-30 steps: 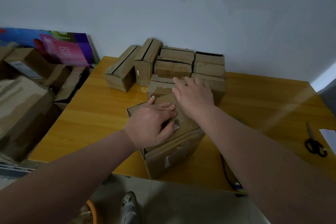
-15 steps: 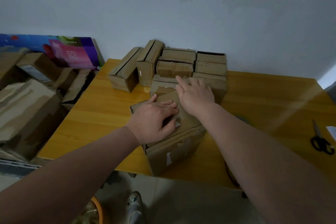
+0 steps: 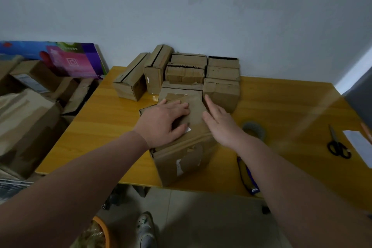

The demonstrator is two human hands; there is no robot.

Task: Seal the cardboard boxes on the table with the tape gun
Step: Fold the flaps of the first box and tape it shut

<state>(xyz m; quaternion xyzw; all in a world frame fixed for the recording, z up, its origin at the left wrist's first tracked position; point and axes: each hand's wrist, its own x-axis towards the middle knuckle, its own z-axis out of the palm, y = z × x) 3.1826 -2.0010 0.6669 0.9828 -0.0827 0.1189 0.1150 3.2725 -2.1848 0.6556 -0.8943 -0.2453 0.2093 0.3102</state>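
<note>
A brown cardboard box (image 3: pixel 185 159) stands at the near edge of the yellow table (image 3: pixel 281 106), its flaps down on top. My left hand (image 3: pixel 163 121) lies flat on the top, fingers spread and pressing the flaps. My right hand (image 3: pixel 219 121) hovers with straight fingers at the box's right top edge. A roll of tape (image 3: pixel 254 129) on a tape gun with a blue handle (image 3: pixel 247 175) lies on the table just right of the box, partly behind my right forearm.
Several cardboard boxes (image 3: pixel 181 74) are stacked at the back of the table against the wall. Black scissors (image 3: pixel 338 145) and a white paper (image 3: pixel 360 147) lie at the right. More boxes (image 3: pixel 26 106) and a colourful board (image 3: pixel 60 58) sit on the left.
My right hand has slid off the box top to its right edge, uncovering the tape roll. My left hand stays pressed on the flaps.
</note>
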